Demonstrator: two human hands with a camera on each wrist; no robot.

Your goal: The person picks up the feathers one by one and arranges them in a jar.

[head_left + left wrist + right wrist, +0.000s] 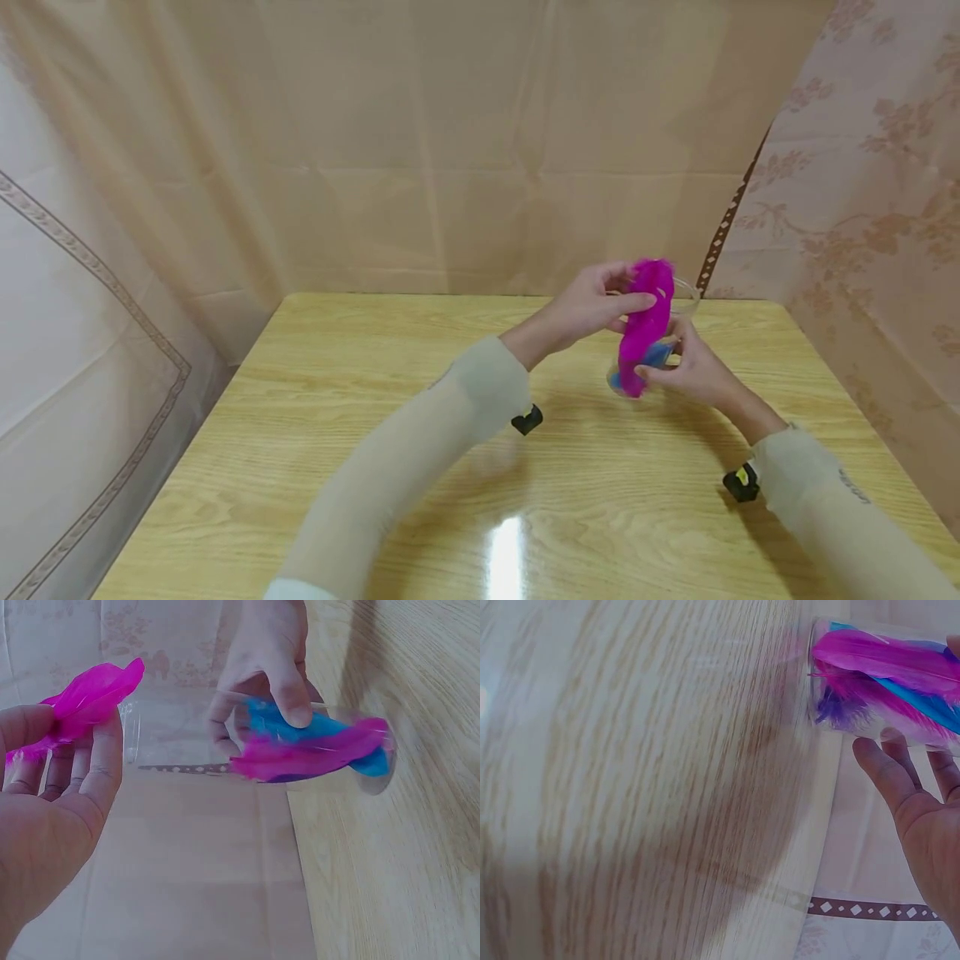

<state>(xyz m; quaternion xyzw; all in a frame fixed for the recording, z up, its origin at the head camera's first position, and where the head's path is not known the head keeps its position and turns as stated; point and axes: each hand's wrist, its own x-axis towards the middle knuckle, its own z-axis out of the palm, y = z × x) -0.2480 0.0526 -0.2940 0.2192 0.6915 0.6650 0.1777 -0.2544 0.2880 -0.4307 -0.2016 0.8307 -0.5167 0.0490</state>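
Note:
My left hand (588, 300) pinches a magenta feather (94, 694) between thumb and fingers, by the mouth of a clear cup (172, 724). My right hand (697, 367) grips the cup around its side, holding it tilted over the table. Inside lie a blue feather (277, 720), magenta feathers (315, 755) and a dark spotted one (184, 769). The right wrist view shows a purple tuft (844, 709) near the cup's base, and the right hand's fingers (885, 772) beneath the cup. In the head view, the held feather hides part of the cup.
The wooden table (300, 417) reflects a bright light near its front. A beige curtain (450, 150) hangs behind, with a floral cloth (885, 208) at the right. Black wrist cameras (527, 419) sit at both sleeves.

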